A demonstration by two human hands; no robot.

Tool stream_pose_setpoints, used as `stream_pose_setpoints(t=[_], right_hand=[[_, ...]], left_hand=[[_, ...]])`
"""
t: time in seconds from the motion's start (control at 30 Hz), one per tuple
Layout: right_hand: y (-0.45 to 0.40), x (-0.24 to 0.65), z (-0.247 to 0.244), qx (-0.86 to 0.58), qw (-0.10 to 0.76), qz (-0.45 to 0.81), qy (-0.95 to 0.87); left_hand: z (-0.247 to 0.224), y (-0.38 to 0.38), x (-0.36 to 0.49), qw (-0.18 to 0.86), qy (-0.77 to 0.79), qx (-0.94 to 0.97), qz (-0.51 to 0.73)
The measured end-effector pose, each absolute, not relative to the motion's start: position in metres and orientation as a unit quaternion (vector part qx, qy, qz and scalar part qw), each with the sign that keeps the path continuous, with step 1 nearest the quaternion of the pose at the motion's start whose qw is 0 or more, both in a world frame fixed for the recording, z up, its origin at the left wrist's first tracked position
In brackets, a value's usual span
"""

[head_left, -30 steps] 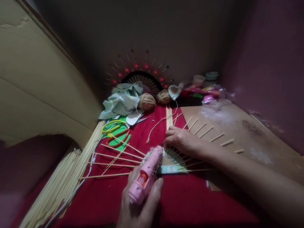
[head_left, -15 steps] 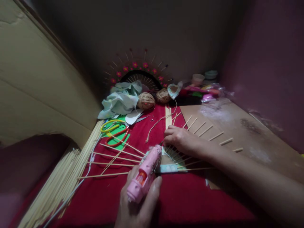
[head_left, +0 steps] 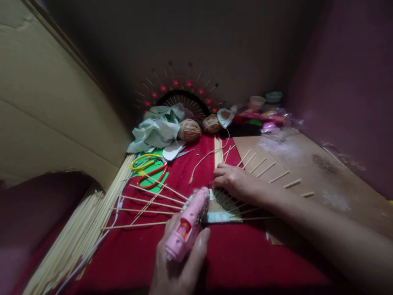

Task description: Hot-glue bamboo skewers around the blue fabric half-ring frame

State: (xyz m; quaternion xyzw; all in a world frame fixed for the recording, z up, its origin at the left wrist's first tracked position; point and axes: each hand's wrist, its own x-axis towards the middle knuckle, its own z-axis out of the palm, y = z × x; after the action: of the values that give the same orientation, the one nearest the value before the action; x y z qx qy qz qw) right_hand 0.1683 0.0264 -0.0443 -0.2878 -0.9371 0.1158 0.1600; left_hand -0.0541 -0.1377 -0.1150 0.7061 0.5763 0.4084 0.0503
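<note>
My left hand [head_left: 179,258] is wrapped around a pink glue gun [head_left: 192,219], its nozzle end pointing away over a half-round base [head_left: 218,217] edged with pale blue cloth. Thin bamboo sticks [head_left: 153,200] fan out from both sides of this base. My right hand [head_left: 231,180] is closed in a pinch at the base's far edge, close to the nozzle. Its fingertips hide whatever lies between them. Under the right forearm, more sticks [head_left: 266,167] spread across to the right.
Scissors [head_left: 150,170] lie on green paper at left, near a long bundle of sticks [head_left: 70,233]. Twine balls [head_left: 189,130], crumpled cloth [head_left: 158,127] and a flowered half-round piece [head_left: 182,96] stand at the back. A brown board [head_left: 307,164] covers the right of the red cloth [head_left: 233,262].
The view has shifted very slightly. Both hands and the glue gun keep almost the same position over the base.
</note>
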Motion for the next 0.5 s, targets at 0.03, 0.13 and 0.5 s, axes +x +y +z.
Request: stream_pose_setpoints(t=[0.03,0.13,0.5], right_hand=[[0.026,0.169,-0.044,-0.287,0.165,0.114,-0.937],[0.022,0.171,-0.043,-0.291,0.201,0.107,-0.929],[-0.019,0.181,-0.048,-0.311,0.205,0.056,-0.926]], left_hand=[[-0.112,-0.137,-0.053,0.053,0.581,0.702,0.407],[-0.101,-0.131,-0.048,0.060,0.595,0.689,0.409],[-0.049,-0.106,-0.020,0.244,0.591,0.627,0.446]])
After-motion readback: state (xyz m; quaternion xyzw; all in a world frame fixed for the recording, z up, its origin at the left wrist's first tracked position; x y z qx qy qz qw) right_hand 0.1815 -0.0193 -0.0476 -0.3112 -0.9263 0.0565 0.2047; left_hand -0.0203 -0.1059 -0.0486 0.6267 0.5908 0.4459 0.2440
